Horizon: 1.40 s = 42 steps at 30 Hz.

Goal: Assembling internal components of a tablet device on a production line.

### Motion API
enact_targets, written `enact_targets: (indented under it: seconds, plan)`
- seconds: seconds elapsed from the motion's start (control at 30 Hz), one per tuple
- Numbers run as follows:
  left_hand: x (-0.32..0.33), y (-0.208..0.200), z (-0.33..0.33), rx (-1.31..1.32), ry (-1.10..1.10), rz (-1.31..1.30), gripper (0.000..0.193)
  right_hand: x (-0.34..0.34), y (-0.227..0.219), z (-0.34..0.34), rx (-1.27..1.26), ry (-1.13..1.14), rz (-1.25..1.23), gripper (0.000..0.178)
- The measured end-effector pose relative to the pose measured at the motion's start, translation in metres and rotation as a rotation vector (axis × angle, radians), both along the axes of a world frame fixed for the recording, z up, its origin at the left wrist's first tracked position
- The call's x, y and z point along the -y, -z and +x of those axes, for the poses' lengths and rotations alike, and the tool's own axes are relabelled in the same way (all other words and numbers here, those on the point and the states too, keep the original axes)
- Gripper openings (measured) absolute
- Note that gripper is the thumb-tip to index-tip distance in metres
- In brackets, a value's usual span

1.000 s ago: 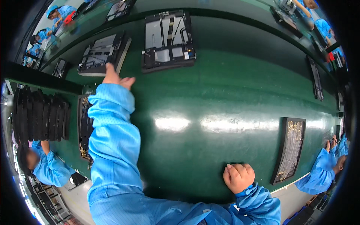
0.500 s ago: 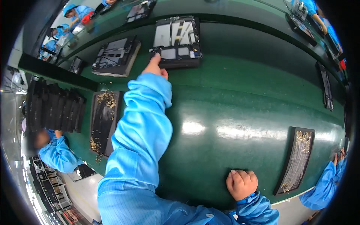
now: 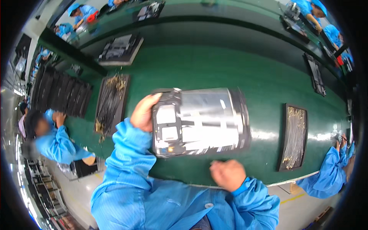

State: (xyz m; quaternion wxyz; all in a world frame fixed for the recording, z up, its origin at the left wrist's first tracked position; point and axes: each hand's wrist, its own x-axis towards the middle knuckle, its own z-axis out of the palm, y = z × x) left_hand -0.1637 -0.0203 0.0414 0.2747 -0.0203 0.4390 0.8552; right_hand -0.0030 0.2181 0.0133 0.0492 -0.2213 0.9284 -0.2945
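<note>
My left hand (image 3: 145,112) grips the left end of a flat, black-framed electronic device assembly (image 3: 167,115), thumb on its top. Silvery panels and strips fill its face, smeared by motion and glare. It hangs tilted over the near middle of the green bench, at a slight turn. My right hand (image 3: 229,174) is curled closed near the bench's front edge, just below the assembly and apart from it. Nothing shows in its blurred fingers.
Left of me is a dark tray of gold-ended cables (image 3: 111,101); a similar cable tray (image 3: 294,138) lies right. Upright black trays (image 3: 61,92) stand far left. Another device assembly (image 3: 120,49) lies at the back left, below a raised shelf (image 3: 230,23). Co-workers sit at both sides.
My left hand has pulled the device assembly from the back of the bench toward me and lifted it. My right hand has shifted a little left, still closed.
</note>
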Motion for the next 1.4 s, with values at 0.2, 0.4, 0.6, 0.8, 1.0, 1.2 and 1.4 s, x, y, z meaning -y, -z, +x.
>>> enact_targets:
  seconds: [0.2, 0.4, 0.6, 0.8, 1.0, 1.2, 1.4]
  plan:
    - [0.007, 0.029, 0.016, -0.565, 0.029, -1.453, 0.04, 0.038, -0.004, 0.034, 0.365, 0.19, -0.234, 0.027]
    - [0.065, 0.04, 0.003, -0.765, -0.485, -1.69, 0.031, 0.046, 0.004, 0.036, 0.175, 0.408, -0.306, 0.023]
    - [0.124, 0.046, 0.003, -0.28, -0.38, -2.061, 0.048, 0.056, -0.004, 0.021, 0.341, 0.564, -0.368, 0.021]
    - [0.165, 0.073, -0.011, -0.35, -0.49, -1.988, 0.039, 0.057, 0.002, 0.017, 0.366, 0.728, -0.401, 0.026]
    - [0.155, 0.053, 0.003, -0.393, -0.595, -1.839, 0.032, 0.047, 0.0, 0.009, 0.503, 0.528, -0.4, 0.029]
    - [0.127, 0.029, 0.017, -0.788, -0.708, -1.957, 0.026, 0.044, -0.001, 0.006, 0.674, 0.546, -0.428, 0.033]
    - [0.115, 0.029, 0.025, -0.85, -0.441, -2.103, 0.022, 0.045, -0.003, 0.01, 0.614, 0.504, -0.421, 0.033]
